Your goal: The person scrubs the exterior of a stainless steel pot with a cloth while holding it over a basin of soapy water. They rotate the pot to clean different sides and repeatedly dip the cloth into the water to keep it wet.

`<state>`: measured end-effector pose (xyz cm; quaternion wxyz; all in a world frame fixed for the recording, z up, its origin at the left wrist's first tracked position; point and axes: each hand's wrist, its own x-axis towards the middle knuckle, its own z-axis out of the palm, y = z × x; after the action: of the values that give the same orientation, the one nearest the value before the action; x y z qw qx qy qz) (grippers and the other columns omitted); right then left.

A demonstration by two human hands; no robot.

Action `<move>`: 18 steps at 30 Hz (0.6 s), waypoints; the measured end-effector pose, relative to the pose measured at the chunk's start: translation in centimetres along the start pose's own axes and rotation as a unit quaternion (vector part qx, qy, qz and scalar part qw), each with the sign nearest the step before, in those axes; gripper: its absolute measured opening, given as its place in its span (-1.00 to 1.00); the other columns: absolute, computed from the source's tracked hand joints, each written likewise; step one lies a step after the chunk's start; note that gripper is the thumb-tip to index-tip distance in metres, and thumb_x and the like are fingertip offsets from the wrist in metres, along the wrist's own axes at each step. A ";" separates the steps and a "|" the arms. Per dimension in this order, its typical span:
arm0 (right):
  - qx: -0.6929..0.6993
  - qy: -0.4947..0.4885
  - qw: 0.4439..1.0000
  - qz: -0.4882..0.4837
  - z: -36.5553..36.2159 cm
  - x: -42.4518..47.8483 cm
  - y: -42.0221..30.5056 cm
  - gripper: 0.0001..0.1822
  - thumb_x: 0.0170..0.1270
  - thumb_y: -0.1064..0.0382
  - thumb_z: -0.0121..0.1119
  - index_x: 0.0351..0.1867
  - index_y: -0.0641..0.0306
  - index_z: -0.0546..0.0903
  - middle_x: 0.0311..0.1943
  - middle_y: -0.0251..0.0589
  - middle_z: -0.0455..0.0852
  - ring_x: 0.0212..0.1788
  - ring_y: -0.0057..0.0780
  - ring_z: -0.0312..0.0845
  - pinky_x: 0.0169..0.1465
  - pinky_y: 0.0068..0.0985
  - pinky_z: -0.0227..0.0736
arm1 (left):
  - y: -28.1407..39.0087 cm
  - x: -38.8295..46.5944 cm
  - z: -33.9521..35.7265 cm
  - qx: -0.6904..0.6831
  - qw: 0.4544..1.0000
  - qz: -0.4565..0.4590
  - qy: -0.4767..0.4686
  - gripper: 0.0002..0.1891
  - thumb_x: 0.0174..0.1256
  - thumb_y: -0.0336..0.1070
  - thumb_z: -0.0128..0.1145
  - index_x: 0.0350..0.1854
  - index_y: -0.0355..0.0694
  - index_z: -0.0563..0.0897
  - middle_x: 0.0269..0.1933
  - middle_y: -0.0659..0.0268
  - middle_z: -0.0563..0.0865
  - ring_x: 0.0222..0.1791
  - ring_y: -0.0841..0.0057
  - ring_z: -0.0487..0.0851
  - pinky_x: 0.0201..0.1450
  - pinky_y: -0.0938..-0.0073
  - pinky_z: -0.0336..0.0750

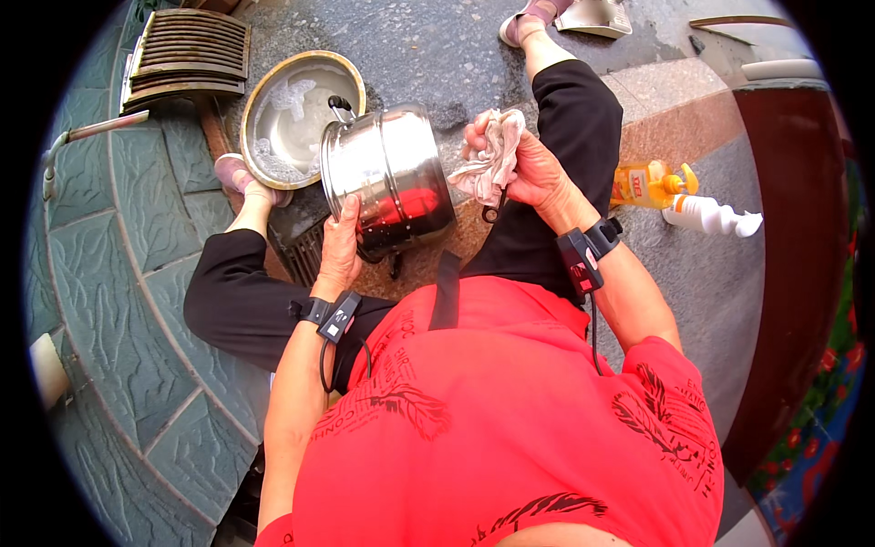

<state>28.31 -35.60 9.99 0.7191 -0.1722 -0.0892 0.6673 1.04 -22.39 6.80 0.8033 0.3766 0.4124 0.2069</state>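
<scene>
My left hand [342, 246] grips the rim side of a shiny stainless steel pot [389, 178], which lies tilted on its side between my knees. A black-coated handle shows at the pot's upper left. My right hand [536, 171] is closed on a crumpled, wet-looking pale cloth [493, 154], a little to the right of the pot and apart from it. A small black loop hangs below the cloth; what it belongs to is hidden. Beyond the pot stands a round basin [304, 176] with a yellowish rim, holding cloudy water and suds.
A pump bottle of orange liquid [642, 184] and a white bottle [707, 215] lie right of my right leg. Slatted, rusty grates [195, 48] are stacked at the upper left. A floor drain grate [304, 253] is below the basin. A dark red panel [779, 260] stands right.
</scene>
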 end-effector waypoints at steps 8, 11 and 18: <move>-0.030 0.169 0.984 -0.047 -3.1 -0.3 0.4 -0.77 0.46 0.13 0.12 -0.08 0.25 0.58 -0.23 -0.22 0.70 -0.23 -0.54 0.60 -0.50 -0.68 0.28 | 0.2 0.5 0.0 -0.015 1.000 -0.010 -0.005 -0.59 0.45 -0.01 0.15 0.10 -0.25 0.63 -0.01 0.31 0.75 -0.10 0.55 0.71 0.01 0.51 0.60; -0.122 0.161 0.977 -0.061 1.0 -0.2 0.7 -0.80 0.45 0.21 0.06 -0.01 0.19 0.58 -0.13 -0.17 0.73 -0.17 -0.62 0.61 -0.43 -0.70 0.30 | 0.3 0.2 -0.2 -0.025 0.999 -0.028 -0.006 -0.59 0.46 -0.02 0.14 0.10 -0.26 0.63 -0.01 0.31 0.75 -0.09 0.55 0.71 0.03 0.49 0.60; -0.686 0.100 0.718 -0.072 -1.4 -1.4 3.9 -0.77 0.34 0.20 0.06 -0.07 0.21 0.60 -0.27 -0.32 0.65 -0.34 -0.61 0.53 -0.27 -0.60 0.40 | 0.3 0.5 0.0 -0.020 0.999 -0.028 -0.008 -0.59 0.45 -0.02 0.15 0.10 -0.26 0.63 0.01 0.30 0.74 -0.05 0.53 0.71 0.07 0.46 0.59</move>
<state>25.04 -36.95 7.45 0.4549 -0.6766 -0.4623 0.3487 1.32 -21.88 6.73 0.8194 0.3505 0.4123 0.1890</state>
